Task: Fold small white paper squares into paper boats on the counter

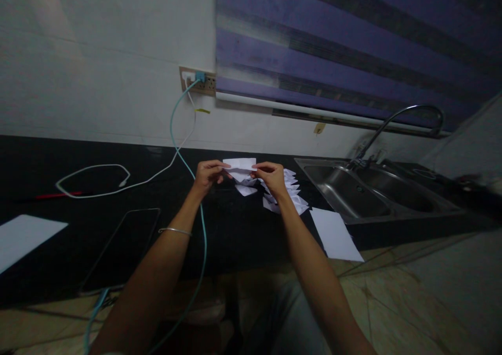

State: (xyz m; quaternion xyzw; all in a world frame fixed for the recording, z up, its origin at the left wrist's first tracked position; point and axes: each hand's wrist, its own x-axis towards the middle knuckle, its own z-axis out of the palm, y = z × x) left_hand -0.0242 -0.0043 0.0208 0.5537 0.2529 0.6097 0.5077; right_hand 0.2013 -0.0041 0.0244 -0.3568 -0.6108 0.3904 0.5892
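A small folded sheet of white paper (241, 164) is stretched between my two hands, a little above the dark counter. My left hand (209, 176) pinches its left edge between thumb and fingers. At the right edge, my right hand (272, 176) grips it in the same way. Below the held sheet lies another folded white paper piece (246, 190), partly covered by it. Several pointed folded paper pieces (292, 195) sit in a cluster to the right, partly behind my right hand and forearm.
White paper sheets (336, 235) lie at the counter's right front edge, and another sheet (29, 237) at the far left. A tablet-like dark device (121, 250) rests left of my forearm. A teal cable (204, 229) crosses the counter. The double sink (353, 193) is at right.
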